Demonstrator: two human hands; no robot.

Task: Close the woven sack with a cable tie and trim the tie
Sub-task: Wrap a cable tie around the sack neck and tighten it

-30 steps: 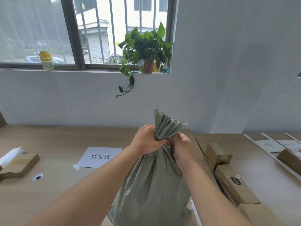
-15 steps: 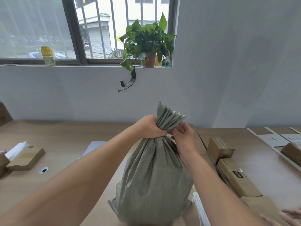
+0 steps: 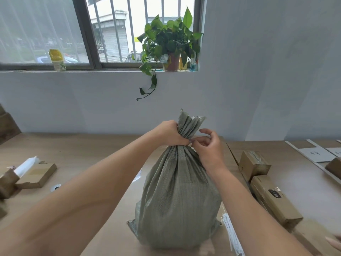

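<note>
Sack [image 3: 177, 191] neck clenched in left hand [image 3: 170, 133]; right hand [image 3: 207, 145] pinches there, fingers half-open.

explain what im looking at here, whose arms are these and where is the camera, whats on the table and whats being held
There is no machine here. The camera sits on a person's head and looks forward and down, so the two bare arms reaching in are that person's own.

A green woven sack stands upright on a wooden table. The left hand grips its bunched neck shut. The right hand pinches at the same neck with its fingertips; whether a tie is already there is too small to tell.

Beside the sack lies a bundle of white cable ties. To the right are cardboard boxes; to the left, a flat box. A potted plant stands on the windowsill.
</note>
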